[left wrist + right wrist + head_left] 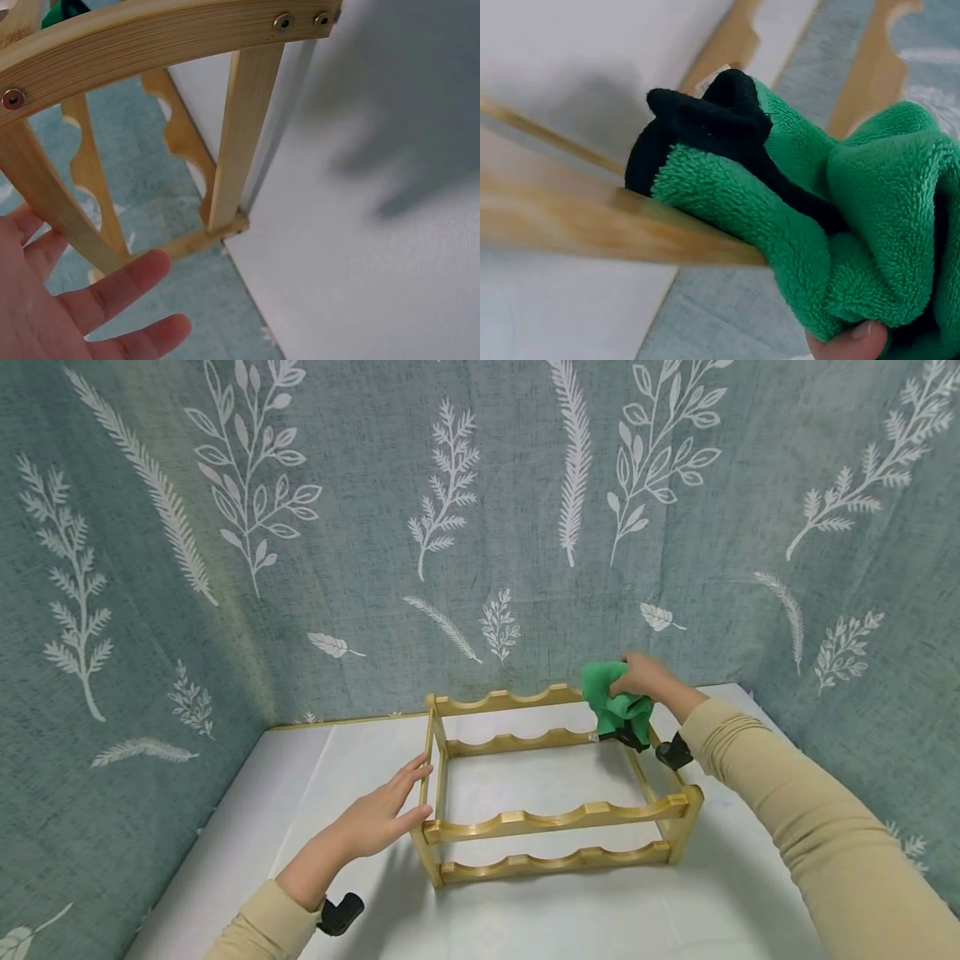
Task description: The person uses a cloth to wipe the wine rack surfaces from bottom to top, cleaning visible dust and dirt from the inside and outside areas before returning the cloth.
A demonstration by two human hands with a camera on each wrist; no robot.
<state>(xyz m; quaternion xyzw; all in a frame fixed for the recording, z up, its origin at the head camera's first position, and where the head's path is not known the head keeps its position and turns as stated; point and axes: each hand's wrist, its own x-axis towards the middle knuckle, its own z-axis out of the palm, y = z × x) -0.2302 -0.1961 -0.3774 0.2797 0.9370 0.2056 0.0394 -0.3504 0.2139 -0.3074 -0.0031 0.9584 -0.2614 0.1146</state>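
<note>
A light wooden rack (592,817) with wavy rails stands on the white table, its ends joined by straight side bars. At its far right corner, my right hand (647,678) grips a green fluffy cloth (600,687) with black edging. The right wrist view shows the cloth (877,217) bunched up and draped against a wooden bar (615,225), with one fingertip visible beneath it. My left hand (382,814) is at the rack's left side, fingers spread and fairly straight. In the left wrist view, fingers (124,289) lie beside a bar; whether they touch it I cannot tell.
A white covering spreads over the table (322,802) around the rack. Close behind and at both sides hangs a grey-green curtain (360,527) with white leaf prints. Black wrist devices (341,914) sit by both cuffs.
</note>
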